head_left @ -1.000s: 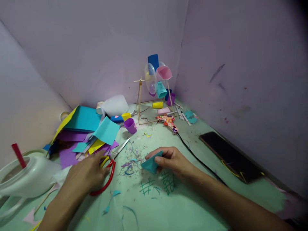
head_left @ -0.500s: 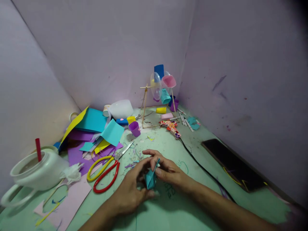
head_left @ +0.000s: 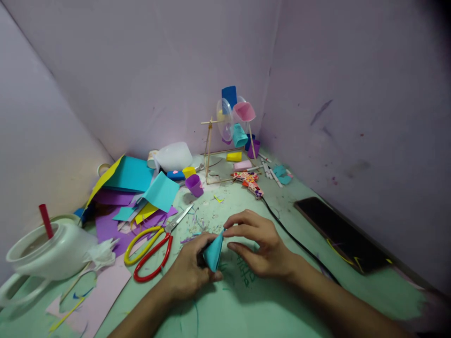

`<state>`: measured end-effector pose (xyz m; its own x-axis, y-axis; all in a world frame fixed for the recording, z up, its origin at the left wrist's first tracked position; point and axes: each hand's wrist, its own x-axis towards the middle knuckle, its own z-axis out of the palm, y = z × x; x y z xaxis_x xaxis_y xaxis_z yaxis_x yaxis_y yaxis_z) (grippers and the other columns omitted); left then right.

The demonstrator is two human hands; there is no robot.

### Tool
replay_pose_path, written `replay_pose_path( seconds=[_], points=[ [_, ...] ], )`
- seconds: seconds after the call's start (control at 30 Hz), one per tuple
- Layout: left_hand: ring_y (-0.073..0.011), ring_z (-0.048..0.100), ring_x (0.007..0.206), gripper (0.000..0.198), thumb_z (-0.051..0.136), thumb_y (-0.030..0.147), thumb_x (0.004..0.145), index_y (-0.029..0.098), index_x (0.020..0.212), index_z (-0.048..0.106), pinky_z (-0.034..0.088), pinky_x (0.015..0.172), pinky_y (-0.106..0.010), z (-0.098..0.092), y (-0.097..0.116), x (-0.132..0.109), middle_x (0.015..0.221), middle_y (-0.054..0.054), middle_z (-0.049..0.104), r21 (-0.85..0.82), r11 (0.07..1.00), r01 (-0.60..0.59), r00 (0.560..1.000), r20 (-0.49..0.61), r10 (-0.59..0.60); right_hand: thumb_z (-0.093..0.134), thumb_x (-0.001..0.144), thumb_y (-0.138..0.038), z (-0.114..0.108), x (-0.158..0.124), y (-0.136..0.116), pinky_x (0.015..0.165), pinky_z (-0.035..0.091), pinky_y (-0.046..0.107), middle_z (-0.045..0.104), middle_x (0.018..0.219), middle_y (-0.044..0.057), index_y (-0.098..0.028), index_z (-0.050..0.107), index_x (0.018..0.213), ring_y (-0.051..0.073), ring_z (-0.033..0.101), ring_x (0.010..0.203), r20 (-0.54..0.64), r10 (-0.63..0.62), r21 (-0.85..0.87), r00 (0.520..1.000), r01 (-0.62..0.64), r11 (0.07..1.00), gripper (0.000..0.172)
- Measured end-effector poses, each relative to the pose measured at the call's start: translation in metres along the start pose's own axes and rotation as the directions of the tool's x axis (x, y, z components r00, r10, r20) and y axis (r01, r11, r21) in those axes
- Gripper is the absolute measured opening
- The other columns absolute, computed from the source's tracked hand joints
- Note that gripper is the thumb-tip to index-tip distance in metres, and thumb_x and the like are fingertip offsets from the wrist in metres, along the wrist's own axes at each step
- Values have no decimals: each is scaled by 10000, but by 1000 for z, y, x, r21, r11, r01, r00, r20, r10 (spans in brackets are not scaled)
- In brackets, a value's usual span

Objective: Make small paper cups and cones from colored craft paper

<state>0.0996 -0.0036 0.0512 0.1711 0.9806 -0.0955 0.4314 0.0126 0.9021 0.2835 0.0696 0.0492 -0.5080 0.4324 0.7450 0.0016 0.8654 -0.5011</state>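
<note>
My left hand point(head_left: 193, 265) is closed round a small folded piece of turquoise paper point(head_left: 213, 252), which stands tilted with a pointed lower corner. Part of the paper is hidden behind my left fingers. My right hand point(head_left: 260, 241) is at its right side, fingers apart. Its fingertips are at the paper's upper corner; whether they touch it is hard to tell. The thumb stays clear of the paper. Scissors point(head_left: 168, 231) with one yellow and one red handle lie left of my hands, blades partly apart.
Coloured paper sheets point(head_left: 134, 173) are heaped at the left, behind a white pot point(head_left: 52, 253) with a red straw. A stick frame point(head_left: 209, 150) carries plastic discs and paper cups. A patterned glue gun point(head_left: 248, 182) trails its black cord point(head_left: 299, 241) towards a phone point(head_left: 338, 232).
My right thumb and fingers have come off the sides of the turquoise paper and spread apart. The paper has turned in my left hand, showing a broader face. The view has shifted slightly.
</note>
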Motion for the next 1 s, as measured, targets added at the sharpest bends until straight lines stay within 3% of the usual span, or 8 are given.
replay_pose_path(
  seconds=[0.17, 0.33, 0.47, 0.63, 0.77, 0.87, 1.0],
  points=[
    [-229, 543, 926, 525, 679, 176, 542, 155, 1060, 589, 444, 831, -335, -1, -2, 2, 931, -24, 621, -118, 989, 94, 995, -8, -95, 569, 761, -86, 2, -1, 2, 660, 501, 320, 699, 950, 80, -211, 655, 909, 172, 619, 749, -13, -58, -72, 998, 57, 996, 212],
    [-214, 536, 852, 495, 726, 268, 553, 137, 1018, 621, 443, 759, -308, -9, -1, 3, 877, -25, 612, -154, 986, 70, 997, 26, -66, 601, 755, -135, 2, -1, -3, 674, 514, 304, 684, 909, 77, -201, 642, 863, 176, 621, 772, 67, -31, -77, 997, 36, 996, 133],
    [-208, 502, 859, 485, 730, 324, 587, 136, 1024, 636, 427, 745, -290, -11, -2, 3, 837, -15, 577, -152, 988, 27, 996, 90, -13, 567, 776, -117, 2, -4, -2, 692, 534, 285, 650, 946, 92, -196, 628, 1004, 167, 637, 812, 1, 24, -57, 1000, -24, 998, 249],
    [-159, 464, 752, 449, 752, 372, 584, 150, 963, 658, 417, 677, -261, -10, 1, 3, 812, -3, 568, -243, 969, 31, 995, 97, -7, 529, 738, -38, 5, -6, 4, 696, 531, 296, 685, 979, 94, -197, 632, 1046, 181, 656, 837, 44, -70, -145, 997, 76, 986, 362],
    [-129, 448, 670, 341, 781, 309, 542, 149, 813, 650, 406, 601, -233, -10, -4, 4, 728, 11, 550, -384, 922, 59, 994, 112, -17, 509, 716, -11, 6, -5, 5, 673, 530, 274, 694, 972, 87, -192, 635, 1028, 169, 662, 816, 6, -115, -145, 993, 115, 983, 382],
    [-124, 469, 620, 317, 771, 257, 543, 146, 813, 646, 410, 572, -234, -10, -10, 5, 666, 19, 547, -398, 911, 108, 990, 129, -61, 530, 715, -29, 5, -4, 3, 665, 518, 263, 681, 940, 88, -176, 640, 963, 161, 651, 787, -9, -90, -116, 996, 88, 989, 309],
    [-154, 539, 691, 460, 755, 138, 503, 157, 950, 649, 436, 620, -250, -11, -13, 4, 762, 4, 625, -335, 926, 174, 984, 98, -150, 617, 685, -159, 3, -5, 0, 566, 461, 263, 631, 832, 67, -171, 636, 779, 154, 589, 660, 64, 13, -116, 998, -5, 993, 97]
  ],
)
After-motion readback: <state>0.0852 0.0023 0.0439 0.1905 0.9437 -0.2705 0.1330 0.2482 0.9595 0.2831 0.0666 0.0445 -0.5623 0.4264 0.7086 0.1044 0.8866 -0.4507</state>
